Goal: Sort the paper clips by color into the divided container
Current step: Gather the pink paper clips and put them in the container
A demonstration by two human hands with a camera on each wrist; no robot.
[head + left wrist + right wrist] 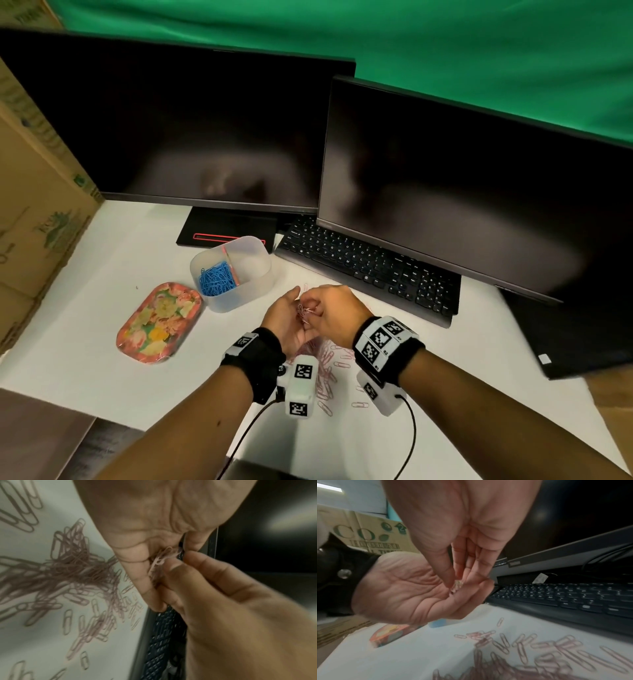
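Large green letters "CO" on the cardboard box at left of the right wrist view, a "2" inside an arrow mark beside them, smaller print below unreadable, keyboard legends too blurred

clips in box: blue
loose clips: pink
box: translucent white
tray: floral, pink rim
tabletop: white
keyboard: black
backdrop: green
wrist tags: black-and-white squares

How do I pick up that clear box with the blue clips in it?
Grip the clear container by its rim, from above, thumb on one long outer wall and fingers on the opposite one. It stands upright and open, so lifting it level keeps the blue clips in their compartment.
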